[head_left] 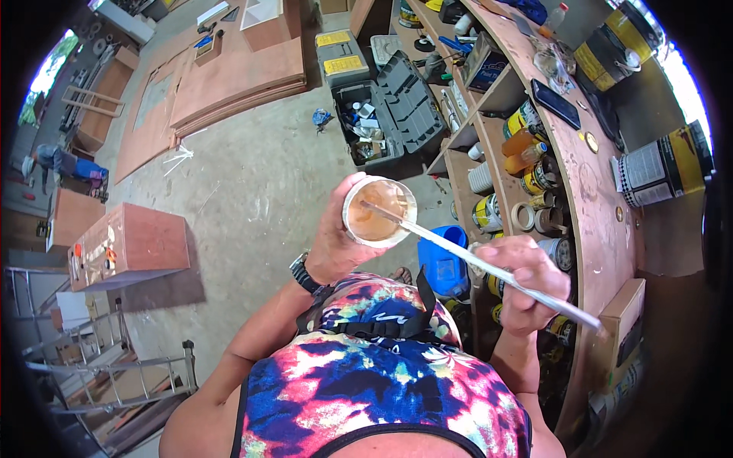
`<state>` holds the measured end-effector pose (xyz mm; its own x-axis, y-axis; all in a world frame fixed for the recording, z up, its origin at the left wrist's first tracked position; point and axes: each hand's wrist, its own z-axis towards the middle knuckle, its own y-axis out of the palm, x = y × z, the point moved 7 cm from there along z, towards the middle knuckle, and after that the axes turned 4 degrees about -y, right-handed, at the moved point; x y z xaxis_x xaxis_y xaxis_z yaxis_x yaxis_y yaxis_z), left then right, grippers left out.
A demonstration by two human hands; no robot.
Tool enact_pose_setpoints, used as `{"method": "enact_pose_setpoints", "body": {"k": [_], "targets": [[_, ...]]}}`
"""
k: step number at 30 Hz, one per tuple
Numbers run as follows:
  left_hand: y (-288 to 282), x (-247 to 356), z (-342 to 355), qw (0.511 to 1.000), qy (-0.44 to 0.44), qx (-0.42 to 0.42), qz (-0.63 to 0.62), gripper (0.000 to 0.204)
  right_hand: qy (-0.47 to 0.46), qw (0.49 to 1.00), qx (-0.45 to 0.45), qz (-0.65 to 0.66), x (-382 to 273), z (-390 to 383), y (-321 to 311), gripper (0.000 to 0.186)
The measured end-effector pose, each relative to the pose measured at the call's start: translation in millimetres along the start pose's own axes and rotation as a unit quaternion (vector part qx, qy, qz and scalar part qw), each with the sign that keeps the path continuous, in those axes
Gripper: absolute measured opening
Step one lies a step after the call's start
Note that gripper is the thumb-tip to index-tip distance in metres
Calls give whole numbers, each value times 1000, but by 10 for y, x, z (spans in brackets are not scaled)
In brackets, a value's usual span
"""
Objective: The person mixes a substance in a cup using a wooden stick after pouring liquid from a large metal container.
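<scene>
My left hand (334,237) grips a white-rimmed plastic cup (409,202) of tan-brown mixture (370,221), seen from above in the middle of the view. A long, pale flat stick (458,252) slants from inside the cup down to the lower right, its far end brownish. My right hand (527,282) is closed on that stick, beside the wooden shelving unit. Below my hands, a blue plastic jug (439,263) stands on the floor near the shelves.
Shelves (492,153) with cans and bottles line the right; a phone (556,103) lies on top. An open toolbox (359,122), plywood sheets (237,99), a wooden box (149,244) and an aluminium ladder (122,366) surround the concrete floor (244,183). A person (65,160) bends at far left.
</scene>
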<state>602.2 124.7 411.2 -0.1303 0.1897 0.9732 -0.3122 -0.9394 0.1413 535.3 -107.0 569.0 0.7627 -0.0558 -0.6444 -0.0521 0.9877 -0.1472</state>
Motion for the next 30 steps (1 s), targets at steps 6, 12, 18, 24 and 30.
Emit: {"method": "enact_pose_setpoints", "body": {"k": [6,12,18,24,30], "targets": [[413,-65,-99,998,7,15,59,110,6,994,-93,-48,-37,-25,-75,24],[788,-128,-209,999,-25,10,17,110,34,995,-35,85,149,-39,-202,23],[988,-151,-199,998,-56,-9,21,111,34,974,67,214,388,-10,-195,37],[922,-154,-87,996,-56,-50,38,108,91,936,138,310,692,-14,-84,44],[722,-227,-45,994,-69,-77,21,107,167,913,190,321,905,0,126,47]]}}
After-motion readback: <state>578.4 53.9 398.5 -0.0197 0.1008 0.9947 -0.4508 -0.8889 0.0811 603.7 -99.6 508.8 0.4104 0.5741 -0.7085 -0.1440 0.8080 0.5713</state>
